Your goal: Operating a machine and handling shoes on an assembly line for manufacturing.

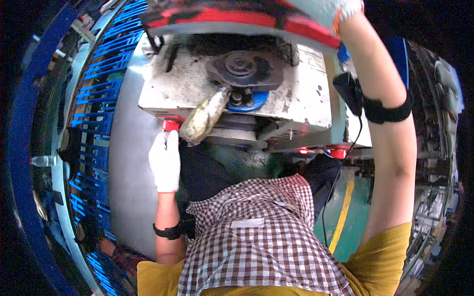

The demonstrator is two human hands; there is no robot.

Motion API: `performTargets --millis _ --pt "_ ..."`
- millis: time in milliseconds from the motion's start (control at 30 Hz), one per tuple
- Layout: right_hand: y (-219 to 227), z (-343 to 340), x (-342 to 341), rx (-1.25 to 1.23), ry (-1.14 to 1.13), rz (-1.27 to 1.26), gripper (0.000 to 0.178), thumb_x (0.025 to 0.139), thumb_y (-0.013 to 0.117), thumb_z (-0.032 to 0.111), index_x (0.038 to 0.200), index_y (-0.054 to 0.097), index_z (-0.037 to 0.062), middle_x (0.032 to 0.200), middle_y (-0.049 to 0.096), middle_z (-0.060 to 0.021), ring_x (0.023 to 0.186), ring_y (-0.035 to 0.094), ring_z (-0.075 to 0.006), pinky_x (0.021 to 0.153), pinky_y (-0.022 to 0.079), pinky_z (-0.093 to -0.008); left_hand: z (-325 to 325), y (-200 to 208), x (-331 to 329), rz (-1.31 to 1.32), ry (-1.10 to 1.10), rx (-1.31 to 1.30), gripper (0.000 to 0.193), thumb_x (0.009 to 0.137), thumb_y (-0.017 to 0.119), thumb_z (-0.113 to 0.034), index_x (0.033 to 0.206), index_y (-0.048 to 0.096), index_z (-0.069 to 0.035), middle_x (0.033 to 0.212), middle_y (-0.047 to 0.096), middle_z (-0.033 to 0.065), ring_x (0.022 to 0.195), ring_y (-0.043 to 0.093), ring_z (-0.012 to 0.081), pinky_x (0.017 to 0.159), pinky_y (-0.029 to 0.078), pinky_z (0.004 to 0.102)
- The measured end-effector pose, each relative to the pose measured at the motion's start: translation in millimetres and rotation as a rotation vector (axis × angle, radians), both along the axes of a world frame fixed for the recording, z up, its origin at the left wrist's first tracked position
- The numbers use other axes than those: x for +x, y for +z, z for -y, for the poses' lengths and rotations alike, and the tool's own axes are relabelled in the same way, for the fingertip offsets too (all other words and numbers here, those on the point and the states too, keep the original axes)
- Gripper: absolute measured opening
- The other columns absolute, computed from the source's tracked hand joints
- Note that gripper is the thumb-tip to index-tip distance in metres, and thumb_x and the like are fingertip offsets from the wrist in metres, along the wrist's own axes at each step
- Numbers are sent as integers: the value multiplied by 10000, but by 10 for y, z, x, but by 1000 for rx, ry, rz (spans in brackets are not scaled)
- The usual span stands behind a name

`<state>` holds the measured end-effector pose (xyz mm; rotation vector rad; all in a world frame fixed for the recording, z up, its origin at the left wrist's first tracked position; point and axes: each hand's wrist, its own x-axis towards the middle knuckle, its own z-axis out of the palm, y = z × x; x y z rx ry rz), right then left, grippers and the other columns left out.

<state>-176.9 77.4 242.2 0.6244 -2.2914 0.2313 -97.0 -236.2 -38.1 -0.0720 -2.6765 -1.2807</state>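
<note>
My left hand (165, 163), in a white glove, reaches the front left corner of a white machine bed (308, 96). Its outstretched fingertips touch a red push button (171, 125). At the top right, my gloved right hand (345, 9) is by the end of a red and grey machine arm (237, 20); blur and the frame edge hide its fingers. On the bed sits a dark metal plate (269, 71) with a round boss. A lever wrapped in shiny film (205, 118) sticks out from it toward me, close to my left hand.
A second red button (337, 153) is at the machine's front right. A grey surface (131, 163) and blue racks (94, 158) run along the left. A thin black cable (340, 172) hangs by my right arm, above a green floor with a yellow line (342, 214).
</note>
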Motion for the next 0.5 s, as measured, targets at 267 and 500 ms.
performTargets --millis 267,500 --pt "-556 31 107 149 -58 177 187 963 633 280 1058 643 119 829 680 -174 788 679 -389 712 532 -478 36 157 -20 8 46 -46 298 1005 625 -306 940 646 -16 817 646 196 714 617 342 684 477 436" --pt "-605 10 -20 143 -77 92 289 908 707 408 1078 674 176 801 703 -166 766 696 -392 666 552 -498 -40 260 -53 -94 -70 -71 247 973 645 -271 1067 715 -54 978 705 202 895 681 381 811 538 434"
